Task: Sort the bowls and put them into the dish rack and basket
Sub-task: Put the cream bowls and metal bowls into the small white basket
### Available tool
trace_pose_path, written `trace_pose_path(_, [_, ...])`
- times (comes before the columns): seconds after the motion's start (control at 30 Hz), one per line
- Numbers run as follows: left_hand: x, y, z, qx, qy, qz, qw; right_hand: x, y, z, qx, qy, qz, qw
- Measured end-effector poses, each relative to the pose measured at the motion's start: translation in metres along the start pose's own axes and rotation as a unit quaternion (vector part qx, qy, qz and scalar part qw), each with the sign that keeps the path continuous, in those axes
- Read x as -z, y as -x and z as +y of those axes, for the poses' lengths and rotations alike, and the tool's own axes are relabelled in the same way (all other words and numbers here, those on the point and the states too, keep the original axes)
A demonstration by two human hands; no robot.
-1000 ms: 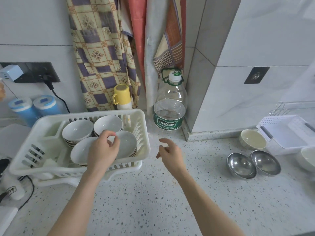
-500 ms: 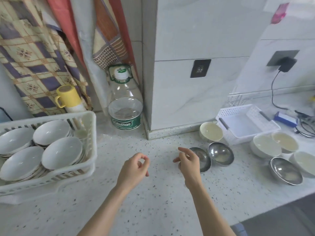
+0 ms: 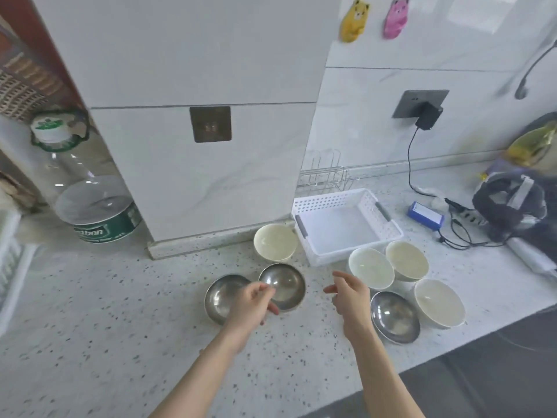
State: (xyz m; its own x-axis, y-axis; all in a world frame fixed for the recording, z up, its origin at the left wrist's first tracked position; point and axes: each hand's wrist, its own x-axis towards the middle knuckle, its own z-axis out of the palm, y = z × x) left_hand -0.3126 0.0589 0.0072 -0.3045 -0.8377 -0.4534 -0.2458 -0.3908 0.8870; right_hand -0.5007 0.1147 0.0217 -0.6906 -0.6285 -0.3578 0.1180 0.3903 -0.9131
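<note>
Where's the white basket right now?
Head view, right of centre: the white basket sits on the counter against the wall corner, between one cream bowl on its left and two cream bowls in front.

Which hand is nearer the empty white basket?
Right. The right hand hovers just in front of the basket, near its front left corner. The left hand is farther left, over the two touching steel bowls.
</note>
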Motion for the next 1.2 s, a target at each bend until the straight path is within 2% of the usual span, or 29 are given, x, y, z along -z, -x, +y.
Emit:
trace_pose_path(0.4, [-0.102, -0.033, 0.006, 0.073, -0.087, -0.125, 0.986, 0.085, -0.029, 0.023, -0.044, -0.068, 0.134, 0.988])
trace_pose_path(0.53, [-0.136, -0.044, 0.013, 0.112, -0.085, -0.115, 0.983, 0.120, -0.040, 0.027, -0.052, -0.077, 0.178, 0.980])
trace_pose_path(0.63, [-0.157, -0.049, 0.011, 0.128, -0.077, -0.100, 0.984, 0.145, -0.054, 0.027, -0.050, -0.068, 0.175, 0.981])
trace_pose_path(0.73, [-0.181, -0.060, 0.012, 0.122, -0.070, -0.070, 0.988, 0.174, -0.081, 0.021, -0.021, -0.029, 0.161, 0.986])
trace_pose_path(0.9, [-0.221, -0.075, 0.016, 0.103, -0.056, -0.002, 0.993, 0.231, -0.136, 0.011, 0.014, 0.148, 0.111, 0.983])
trace_pose_path(1.03, [-0.244, -0.084, 0.017, 0.121, -0.026, 0.041, 0.991, 0.264, -0.171, 0.016, -0.063, 0.325, -0.001, 0.944])
trace_pose_path(1.2, [-0.250, -0.094, 0.014, 0.162, -0.013, 0.066, 0.984, 0.278, -0.193, 0.017, -0.130, 0.416, -0.117, 0.892])
